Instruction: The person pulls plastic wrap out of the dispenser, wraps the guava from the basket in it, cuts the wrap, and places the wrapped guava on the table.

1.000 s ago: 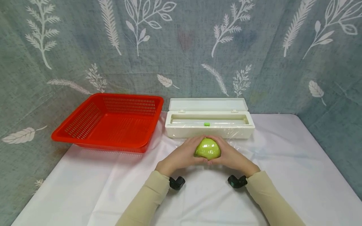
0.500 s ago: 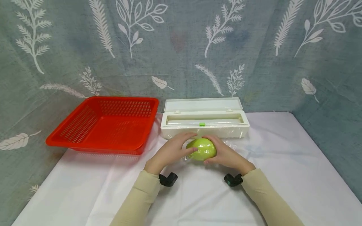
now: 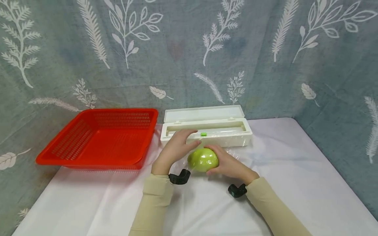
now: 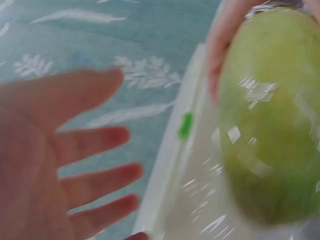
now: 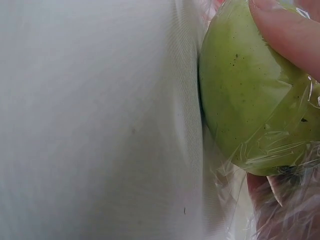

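A smooth, oval green fruit (image 3: 203, 160) is covered in clear plastic wrap that glints in all views. My right hand (image 3: 225, 164) grips its right end, thumb on the near side and fingers on the far side. In the right wrist view, bunched plastic wrap (image 5: 290, 205) gathers at that end beside the thumb (image 5: 290, 40). My left hand (image 3: 175, 149) is held up left of the fruit, apart from it, with its fingers spread in the left wrist view. Behind both hands stands the white cling film dispenser (image 3: 230, 141), lid raised, a green slider (image 3: 203, 134) on its front edge.
A red plastic basket (image 3: 141, 157) with slotted sides stands at the back left. White cloth (image 3: 265, 177) covers the table. A grey-green curtain with white leaf prints (image 3: 177, 78) hangs behind and at both sides.
The left hand has let go of the fruit and lifted away to the left. Now only the right hand holds the fruit, which has turned so that its length shows. The head view has shifted slightly.
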`<state>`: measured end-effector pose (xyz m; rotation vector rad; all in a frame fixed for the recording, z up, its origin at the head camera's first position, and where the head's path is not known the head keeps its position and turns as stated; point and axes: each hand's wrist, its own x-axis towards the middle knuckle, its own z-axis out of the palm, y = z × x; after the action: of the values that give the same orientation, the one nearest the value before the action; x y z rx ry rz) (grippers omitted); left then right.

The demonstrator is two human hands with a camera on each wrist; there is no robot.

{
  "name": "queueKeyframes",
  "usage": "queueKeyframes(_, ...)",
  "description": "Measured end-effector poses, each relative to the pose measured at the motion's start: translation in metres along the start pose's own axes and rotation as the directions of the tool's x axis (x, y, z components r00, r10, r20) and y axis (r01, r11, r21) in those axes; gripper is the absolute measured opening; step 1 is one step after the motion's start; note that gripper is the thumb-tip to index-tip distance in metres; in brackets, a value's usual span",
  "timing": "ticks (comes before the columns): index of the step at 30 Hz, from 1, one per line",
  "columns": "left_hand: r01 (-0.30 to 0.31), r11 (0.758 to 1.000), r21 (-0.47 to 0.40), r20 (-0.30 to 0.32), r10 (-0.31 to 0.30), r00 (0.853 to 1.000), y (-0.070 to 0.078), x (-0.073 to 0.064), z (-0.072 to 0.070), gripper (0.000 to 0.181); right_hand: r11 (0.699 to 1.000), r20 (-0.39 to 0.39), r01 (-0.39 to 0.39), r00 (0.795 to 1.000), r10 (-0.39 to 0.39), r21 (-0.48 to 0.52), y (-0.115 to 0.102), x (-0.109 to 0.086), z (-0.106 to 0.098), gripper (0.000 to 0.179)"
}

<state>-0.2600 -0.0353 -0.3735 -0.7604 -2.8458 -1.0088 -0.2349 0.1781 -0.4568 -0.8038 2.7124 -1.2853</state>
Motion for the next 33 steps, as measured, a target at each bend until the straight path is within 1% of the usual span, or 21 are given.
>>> queueKeyframes(3, 0.023, 1.000, 0.018, -0.061, -0.022, 0.998, 0.001, 0.007, 0.009, 0.047, 1.000, 0.013, -0.015, 1.000, 0.015, -0.013, -0.002, 0.001, 0.000, 0.088)
queueKeyframes(5, 0.043, 0.999, 0.032, -0.091, -0.040, 0.995, -0.001, 0.007, 0.017, 0.045, 1.000, 0.025, -0.020, 0.999, 0.021, -0.017, -0.002, 0.000, 0.003, 0.089)
queueKeyframes(8, 0.037, 0.997, 0.064, -0.122, -0.029, 0.992, 0.000, 0.009, 0.026, 0.042, 1.000, 0.023, -0.011, 1.000, 0.012, -0.023, -0.003, 0.000, 0.004, 0.091)
queueKeyframes(10, 0.015, 0.994, 0.108, -0.123, -0.002, 0.992, 0.002, 0.011, 0.032, 0.041, 1.000, 0.015, 0.004, 1.000, -0.004, -0.031, -0.002, 0.001, 0.004, 0.092)
queueKeyframes(11, 0.006, 0.990, 0.138, -0.110, 0.009, 0.994, 0.002, 0.012, 0.034, 0.041, 0.999, 0.014, 0.006, 1.000, -0.006, -0.034, -0.002, 0.001, 0.003, 0.092)
queueKeyframes(14, -0.021, 0.970, 0.242, -0.056, 0.036, 0.998, 0.002, 0.015, 0.041, 0.042, 0.999, 0.018, 0.013, 1.000, -0.012, -0.043, -0.001, 0.001, 0.001, 0.091)
queueKeyframes(17, -0.038, 0.949, 0.314, -0.028, 0.049, 0.998, 0.000, 0.017, 0.045, 0.040, 0.999, 0.008, 0.010, 1.000, -0.010, -0.035, 0.000, 0.002, -0.001, 0.090)
queueKeyframes(20, -0.058, 0.932, 0.358, -0.043, 0.079, 0.996, -0.002, 0.019, 0.046, 0.036, 1.000, -0.005, 0.004, 1.000, -0.004, -0.031, 0.000, 0.002, -0.003, 0.090)
queueKeyframes(22, -0.073, 0.918, 0.390, -0.051, 0.100, 0.994, -0.004, 0.020, 0.046, 0.037, 0.999, -0.003, 0.000, 1.000, 0.000, -0.035, 0.000, 0.003, -0.004, 0.089)
queueKeyframes(25, -0.076, 0.902, 0.425, -0.049, 0.107, 0.993, -0.007, 0.021, 0.048, 0.040, 0.999, 0.000, 0.001, 1.000, -0.001, -0.042, 0.000, 0.003, -0.004, 0.088)
queueKeyframes(27, -0.076, 0.900, 0.429, -0.049, 0.107, 0.993, -0.009, 0.021, 0.050, 0.040, 0.999, 0.001, 0.005, 1.000, -0.005, -0.042, 0.000, 0.003, -0.004, 0.088)
queueKeyframes(29, -0.072, 0.904, 0.422, -0.062, 0.108, 0.992, -0.010, 0.021, 0.052, 0.039, 0.999, 0.000, 0.003, 1.000, -0.003, -0.041, 0.001, 0.003, -0.003, 0.088)
queueKeyframes(31, -0.063, 0.909, 0.413, -0.093, 0.111, 0.990, -0.010, 0.020, 0.054, 0.036, 0.999, 0.000, 0.000, 1.000, 0.000, -0.038, 0.001, 0.003, -0.003, 0.089)
queueKeyframes(33, -0.041, 0.914, 0.404, -0.126, 0.100, 0.987, -0.009, 0.020, 0.056, 0.031, 0.999, 0.002, -0.006, 1.000, 0.006, -0.034, 0.001, 0.003, -0.002, 0.089)
